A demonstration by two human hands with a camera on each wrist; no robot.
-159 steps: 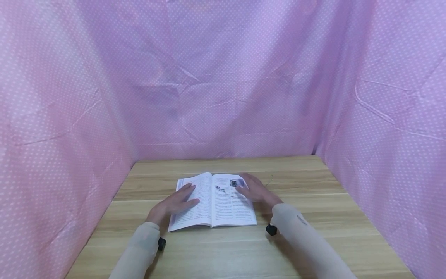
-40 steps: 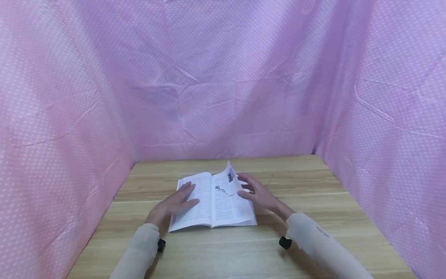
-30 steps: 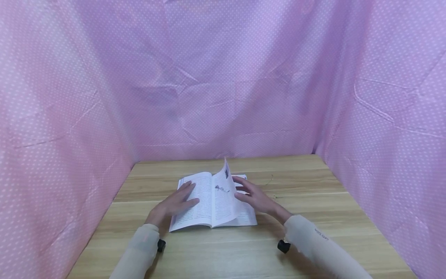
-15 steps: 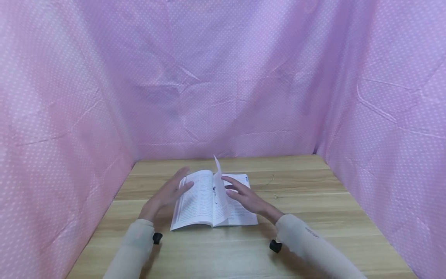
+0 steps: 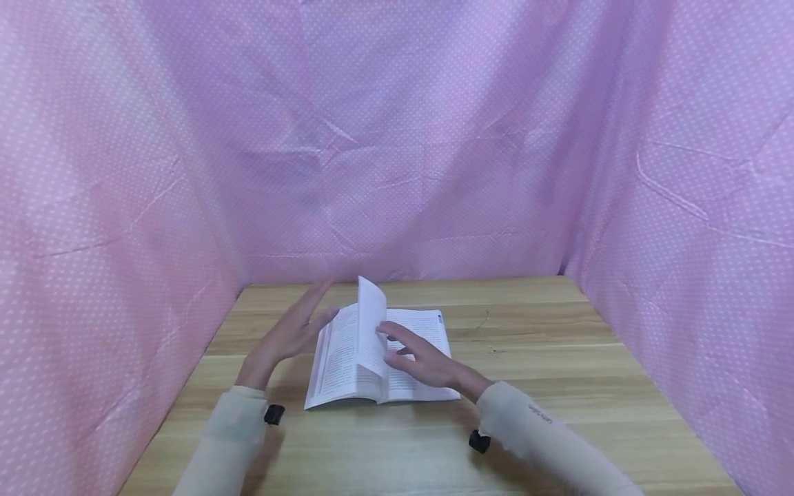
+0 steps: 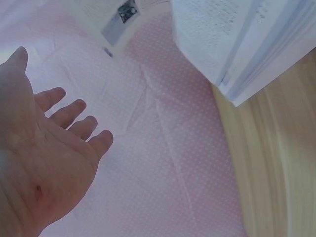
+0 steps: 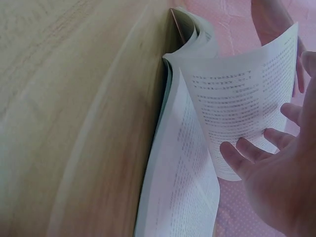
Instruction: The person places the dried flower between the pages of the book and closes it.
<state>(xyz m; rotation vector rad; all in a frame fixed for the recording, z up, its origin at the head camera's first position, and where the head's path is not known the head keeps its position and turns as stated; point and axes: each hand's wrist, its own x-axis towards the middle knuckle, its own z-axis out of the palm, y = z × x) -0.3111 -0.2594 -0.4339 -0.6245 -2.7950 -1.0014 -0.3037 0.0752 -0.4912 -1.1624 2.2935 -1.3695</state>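
Observation:
An open book [image 5: 422, 327] lies on the wooden table, with one page [image 5: 372, 320] standing up and leaning over the left half. My right hand [image 5: 422, 358] is behind that page, its fingers extended against the page's underside, as the right wrist view also shows with the raised page [image 7: 242, 94]. Lifted off the left half, my left hand [image 5: 291, 334] hovers at the book's left edge with its thumb spread apart. In the left wrist view the left hand [image 6: 59, 143] has its palm turned up to the camera and holds nothing.
Pink dotted cloth [image 5: 397, 172] hangs behind the table and along both sides. The wooden tabletop [image 5: 558, 386] surrounds the book. A few thin greenish marks or bits [image 5: 492, 350] lie right of the book.
The right-hand page has risen and swung over the spine to the left, pushed by my right hand. My left hand has come off the left page and moved left and up.

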